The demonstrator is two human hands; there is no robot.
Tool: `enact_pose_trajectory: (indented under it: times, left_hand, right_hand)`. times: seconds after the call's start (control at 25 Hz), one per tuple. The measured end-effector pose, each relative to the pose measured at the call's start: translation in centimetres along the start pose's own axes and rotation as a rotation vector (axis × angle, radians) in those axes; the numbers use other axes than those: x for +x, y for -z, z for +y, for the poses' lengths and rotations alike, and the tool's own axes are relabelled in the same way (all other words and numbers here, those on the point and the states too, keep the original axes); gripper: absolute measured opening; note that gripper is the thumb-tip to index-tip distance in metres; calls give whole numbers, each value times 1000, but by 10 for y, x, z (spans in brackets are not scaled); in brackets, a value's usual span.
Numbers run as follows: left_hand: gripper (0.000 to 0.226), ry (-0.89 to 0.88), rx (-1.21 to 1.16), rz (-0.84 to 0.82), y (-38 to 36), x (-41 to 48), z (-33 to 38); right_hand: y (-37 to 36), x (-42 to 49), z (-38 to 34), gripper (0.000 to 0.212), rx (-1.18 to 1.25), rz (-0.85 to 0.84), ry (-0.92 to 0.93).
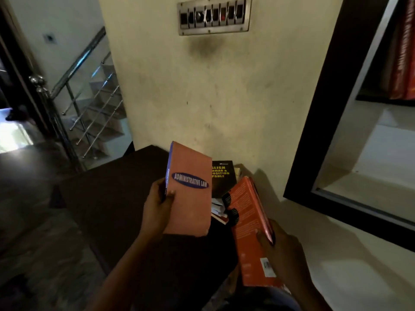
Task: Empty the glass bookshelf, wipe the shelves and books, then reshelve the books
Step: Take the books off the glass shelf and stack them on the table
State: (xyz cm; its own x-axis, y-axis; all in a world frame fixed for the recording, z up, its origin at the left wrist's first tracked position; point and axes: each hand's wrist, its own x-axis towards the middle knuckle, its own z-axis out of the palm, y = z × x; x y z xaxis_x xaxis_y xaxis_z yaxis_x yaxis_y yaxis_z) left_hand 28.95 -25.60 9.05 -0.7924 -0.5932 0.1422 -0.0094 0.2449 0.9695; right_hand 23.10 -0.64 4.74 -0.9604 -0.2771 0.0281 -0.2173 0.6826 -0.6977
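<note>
Left hand (157,208): grips a salmon-pink paperback book (190,198) by the lower part of its spine. The thumb lies flat on the front cover and the other fingers curl round behind, out of sight.
Pink book: titled "Administrative Law" in a blue oval. It is held nearly upright, tipped a little to the right, over the dark brown tabletop (107,189).
Right hand (281,250): holds an orange-red book with a barcode sticker (248,234) at its right edge. The thumb presses on the cover and the fingers wrap underneath, where I cannot see them.
Books in hand: two, one in each hand, side by side with a gap between them.
Pile: one black book with yellow lettering (222,179) lies flat on top, close to the cream wall. Pale page edges and a red edge (219,209) show beneath it, so there is at least one more book; the exact count is hidden.
Orange-red book's far end: it overlaps the pile, but I cannot tell whether it touches.
Shelf: the dark-framed glass bookshelf (318,122) stands to the right. Red-spined books (404,52) stand upright inside, perhaps two or three, too blurred to count.
Wall: one steel switch panel (213,15) with a dark smudge below it.
Far left: one steel stair railing (85,90).
</note>
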Motion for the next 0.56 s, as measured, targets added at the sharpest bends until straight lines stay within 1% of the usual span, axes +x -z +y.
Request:
enact_pose_trajectory:
  times: [0.16,0.28,0.36,0.44,0.48,0.52,0.56]
  left_hand:
    - [40,44,-67,-107,-26,75,-6]
    - [31,100,-236,-179,-53,121,-13]
    - [30,217,-353,-215,-70,150,-25]
    - [30,360,-413,-260,-80,168,-39]
    - [30,413,-385,-287,-83,174,-51]
    - [31,428,-314,-296,-86,178,-68]
    - [32,398,-185,-290,-86,181,-84]
  right_hand:
    - [-8,45,-21,38,-31,100,-42]
    - [-6,68,-30,36,-102,171,-75]
    - [-3,79,-35,34,-133,213,-118]
    - [-3,85,-38,33,-140,222,-154]
    - [-4,89,-38,34,-146,215,-178]
    - [-5,90,-41,37,-162,206,-212]
    - [-7,92,-44,41,-183,202,-229]
